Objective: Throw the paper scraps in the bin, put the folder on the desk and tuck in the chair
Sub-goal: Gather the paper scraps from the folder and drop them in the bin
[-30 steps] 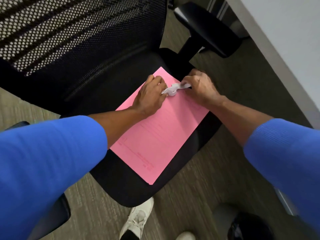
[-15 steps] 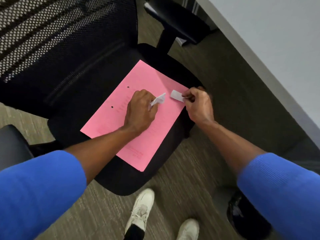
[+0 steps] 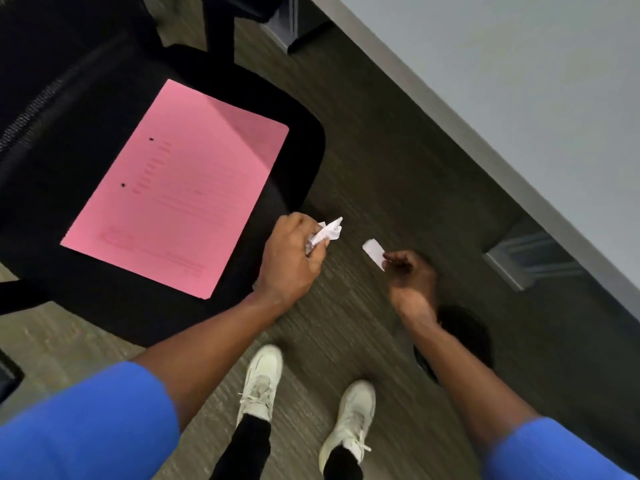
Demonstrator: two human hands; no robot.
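A pink folder (image 3: 183, 188) lies flat on the seat of the black office chair (image 3: 52, 109). My left hand (image 3: 289, 261) is closed around crumpled white paper scraps (image 3: 327, 232), just off the seat's right edge. My right hand (image 3: 410, 275) pinches a small flat white paper scrap (image 3: 374, 252) above the floor. A dark round bin (image 3: 467, 334) stands on the floor under my right forearm, partly hidden by it. The pale desk top (image 3: 519, 81) runs along the upper right.
My two white shoes (image 3: 263, 382) stand on the grey-brown carpet below my hands. A grey metal desk leg (image 3: 519, 261) sits at the right under the desk edge. The chair's armrest post (image 3: 218, 26) rises at the top.
Both hands have lifted off the folder and moved right, off the chair seat, carrying the scraps toward the floor area near the bin. The view has swung right and down.
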